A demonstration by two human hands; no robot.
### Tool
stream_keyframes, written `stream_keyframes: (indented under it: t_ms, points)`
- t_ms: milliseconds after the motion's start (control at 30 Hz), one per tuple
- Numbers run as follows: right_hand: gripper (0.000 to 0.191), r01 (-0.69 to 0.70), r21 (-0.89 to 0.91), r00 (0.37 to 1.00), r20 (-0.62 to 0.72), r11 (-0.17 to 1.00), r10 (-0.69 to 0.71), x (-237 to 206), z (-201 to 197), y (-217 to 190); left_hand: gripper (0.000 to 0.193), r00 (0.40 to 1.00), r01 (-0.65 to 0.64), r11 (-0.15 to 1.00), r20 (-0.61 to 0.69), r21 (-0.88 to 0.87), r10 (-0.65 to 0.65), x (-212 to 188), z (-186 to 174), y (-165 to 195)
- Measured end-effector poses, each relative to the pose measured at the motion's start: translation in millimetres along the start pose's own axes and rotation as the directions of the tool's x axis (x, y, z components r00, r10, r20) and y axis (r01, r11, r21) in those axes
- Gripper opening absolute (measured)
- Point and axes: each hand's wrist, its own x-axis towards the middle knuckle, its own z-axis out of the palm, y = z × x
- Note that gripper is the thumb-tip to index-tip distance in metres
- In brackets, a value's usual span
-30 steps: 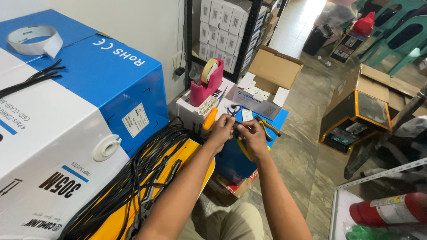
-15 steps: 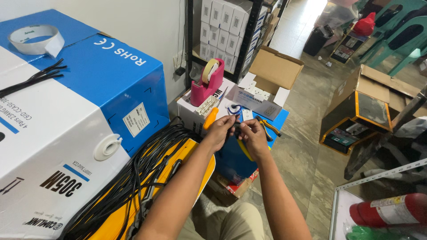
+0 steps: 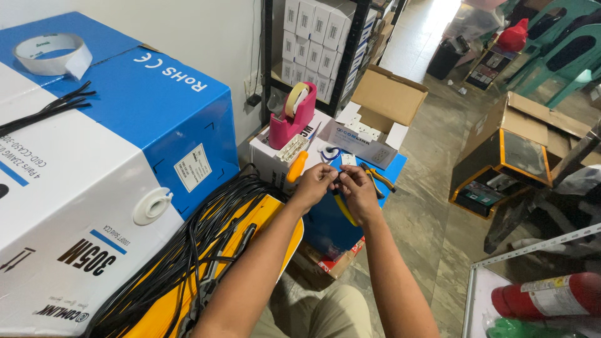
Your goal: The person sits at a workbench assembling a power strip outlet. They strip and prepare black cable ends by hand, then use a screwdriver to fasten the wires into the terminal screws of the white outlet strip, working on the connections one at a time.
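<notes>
Both hands meet above the near edge of the blue box point(image 3: 350, 219). The left hand point(image 3: 315, 183) and right hand point(image 3: 358, 191) pinch a black cable end point(image 3: 337, 182), fingers narrow. A loose grip could let it slip into the cable bundle point(image 3: 188, 250).

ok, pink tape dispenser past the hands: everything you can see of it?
The pink tape dispenser looks like glossy plastic, with a heavy base that rises to hold a roll of tan tape upright on edge. It stands upright on a white carton below the metal shelf rack, next to a white ridged strip. Neither hand touches it.
</notes>
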Motion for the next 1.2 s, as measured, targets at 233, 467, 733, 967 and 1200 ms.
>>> stream_keyframes:
  t_ms: [233,467,733,967,1200]
  points:
    - [0.012,-0.009,-0.087,1.000,0.002,0.996,0.009,6,-8,10,0.017,0.993,0.115,0.992,-0.045,0.046,-0.113,-4,1,7]
    - [0.013,0.105,-0.107,0.994,0.032,0.989,-0.102,8,-13,18,0.014,0.972,0.235,0.963,0.034,-0.130,-0.233,7,-8,-3]
    - [0.022,0.078,-0.019,0.995,-0.061,0.997,-0.080,4,-1,9,0.029,0.952,0.301,0.832,0.196,-0.467,-0.234,14,-19,-20]
    - [0.017,0.067,-0.169,0.998,0.015,0.983,-0.066,1,4,9,0.021,0.993,0.022,0.815,-0.080,-0.579,-0.084,22,-21,-17]
    - [0.016,0.126,-0.693,0.991,0.123,0.709,-0.056,-15,28,-12,0.018,0.989,-0.115,0.891,-0.137,-0.439,0.061,10,1,12]
